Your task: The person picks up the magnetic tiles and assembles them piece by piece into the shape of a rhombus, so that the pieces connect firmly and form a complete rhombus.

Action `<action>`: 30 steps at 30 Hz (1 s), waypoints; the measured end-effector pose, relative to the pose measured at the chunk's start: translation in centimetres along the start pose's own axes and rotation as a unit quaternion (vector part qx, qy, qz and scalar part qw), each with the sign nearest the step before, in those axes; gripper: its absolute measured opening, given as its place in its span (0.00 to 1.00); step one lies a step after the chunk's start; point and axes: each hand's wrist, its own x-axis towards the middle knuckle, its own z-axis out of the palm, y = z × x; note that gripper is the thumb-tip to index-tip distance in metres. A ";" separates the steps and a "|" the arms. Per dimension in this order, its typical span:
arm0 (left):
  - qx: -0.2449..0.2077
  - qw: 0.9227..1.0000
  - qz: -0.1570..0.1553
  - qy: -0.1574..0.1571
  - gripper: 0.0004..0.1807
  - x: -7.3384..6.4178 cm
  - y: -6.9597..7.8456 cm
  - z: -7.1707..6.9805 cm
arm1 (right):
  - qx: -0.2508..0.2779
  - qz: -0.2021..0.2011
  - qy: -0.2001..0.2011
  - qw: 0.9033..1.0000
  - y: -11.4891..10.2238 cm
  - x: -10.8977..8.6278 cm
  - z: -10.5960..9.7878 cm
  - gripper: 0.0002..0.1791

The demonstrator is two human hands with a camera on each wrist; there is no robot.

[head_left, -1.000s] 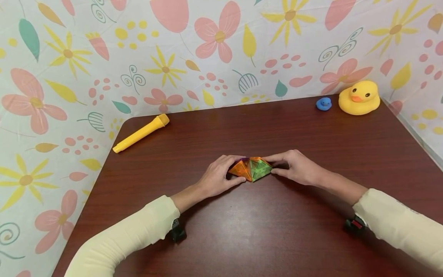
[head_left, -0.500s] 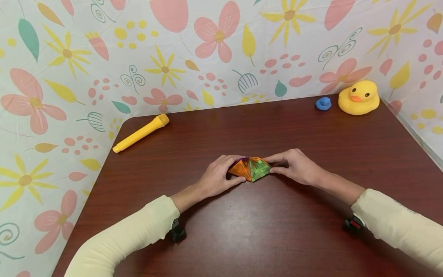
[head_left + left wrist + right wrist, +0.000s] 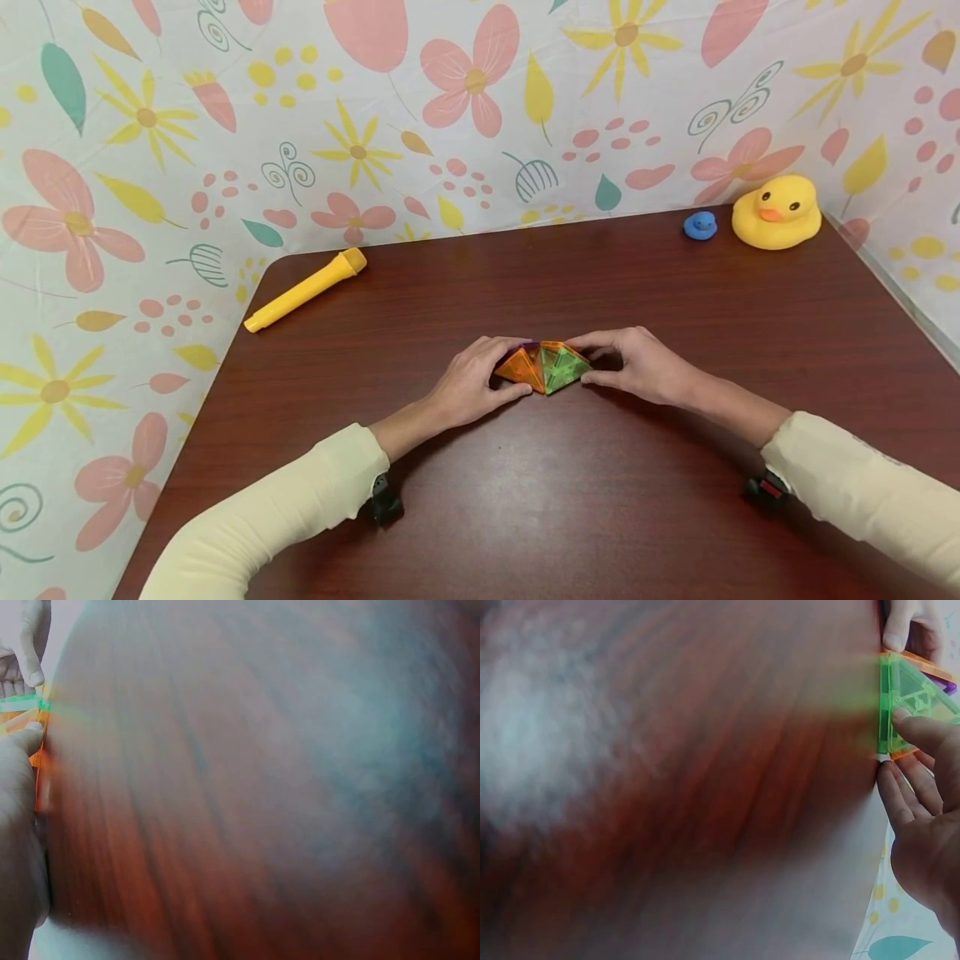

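Translucent triangular magnetic tiles stand joined in a low peaked shape on the dark wood table. An orange tile is at the left, a green tile at the right, and a purple piece shows behind. My left hand grips the left side, thumb in front and fingers behind. On the right side, my right hand holds the shape, index finger at its back top edge and thumb at the green tile's right corner. The right wrist view shows the thumb on the green tile. The far fingertips are partly hidden.
A yellow toy microphone lies at the table's back left. At the back right sit a small blue duck and a large yellow duck. Behind the table hangs a floral cloth.
My right hand has shifted slightly left, its index finger further along the back edge and its thumb a little lower. The left hand and the tiles look nearly unmoved.
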 end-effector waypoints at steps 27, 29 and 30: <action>-0.019 1.000 0.015 -0.018 0.34 -0.3 -0.3 -1.4 | -0.083 -0.021 0.046 0.995 -0.2 0.0 1.2 0.24; -0.017 1.000 0.016 -0.014 0.33 -0.4 -0.3 -1.6 | -0.082 -0.018 0.046 0.995 -0.2 0.0 1.2 0.24; -0.019 1.000 0.016 -0.011 0.32 -0.5 -0.4 -1.7 | -0.081 -0.017 0.046 0.996 -0.1 0.0 1.2 0.24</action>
